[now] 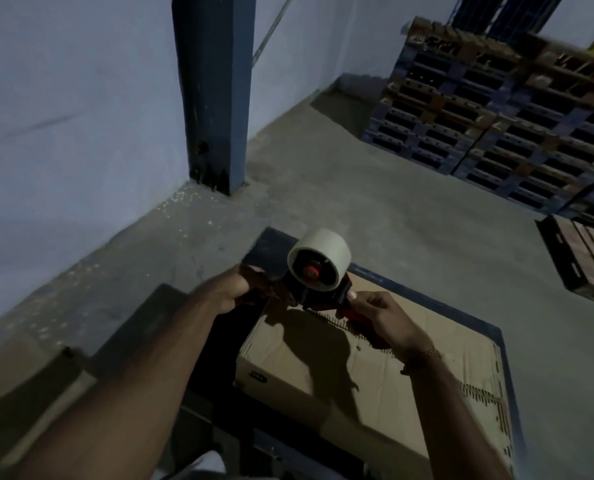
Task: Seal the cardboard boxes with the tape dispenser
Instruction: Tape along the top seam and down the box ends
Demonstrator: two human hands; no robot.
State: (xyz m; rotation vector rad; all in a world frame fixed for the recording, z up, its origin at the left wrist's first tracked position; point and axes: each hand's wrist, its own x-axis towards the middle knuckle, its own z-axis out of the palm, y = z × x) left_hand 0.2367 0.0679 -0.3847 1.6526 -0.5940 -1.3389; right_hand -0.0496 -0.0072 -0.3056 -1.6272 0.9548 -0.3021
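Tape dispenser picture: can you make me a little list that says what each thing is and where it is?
tool: tape dispenser, red and black, with a pale tape roll on top
right hand: grips the red handle
left hand: holds the dispenser's front end
box: cardboard box below the hands, flaps shut
tape on box: none that I can see
under the box: dark blue platform
background: stacked pallets, blue pillar, concrete floor

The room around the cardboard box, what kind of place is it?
Probably a warehouse or storeroom: stacked pallets stand by the wall, the concrete floor is bare, and a steel column rises in the corner.
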